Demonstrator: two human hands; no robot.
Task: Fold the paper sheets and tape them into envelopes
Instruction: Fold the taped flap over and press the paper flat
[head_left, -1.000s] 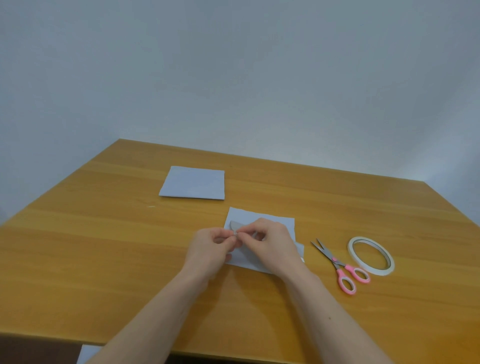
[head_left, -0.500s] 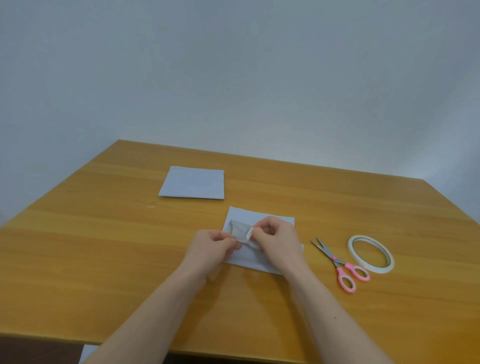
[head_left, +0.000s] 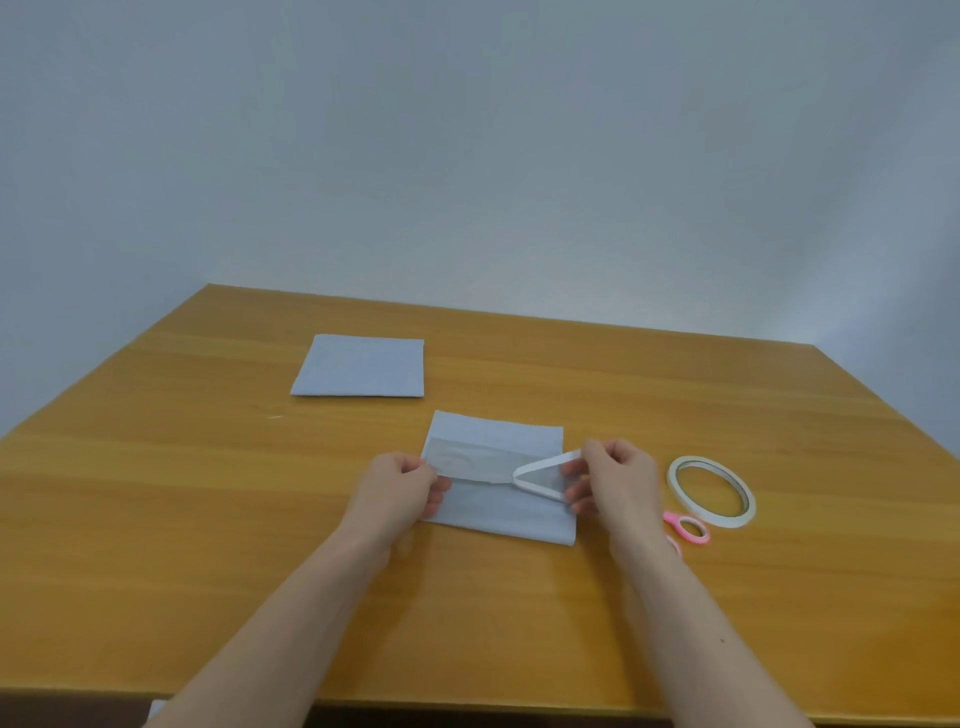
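While the left hand (head_left: 402, 483) pins one tape end on the folded sheet (head_left: 498, 512), the right hand (head_left: 610, 480) pinches the backing strip (head_left: 540, 474), so next it probably peels clear.

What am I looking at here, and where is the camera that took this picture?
There is no machine: this is a person working with bare hands. The one picture comes from a wide-angle camera worn on the person's head, looking forward and down, which is why both forearms reach in from the bottom edge.

On the wooden table lies a folded sheet of pale paper under the hands. The left hand pinches one end of a clear strip of tape stretched over it, and the right hand pulls a white backing strip away from it. A second folded paper lies farther back on the left. To the right are a roll of tape and pink-handled scissors, partly hidden by the right wrist.
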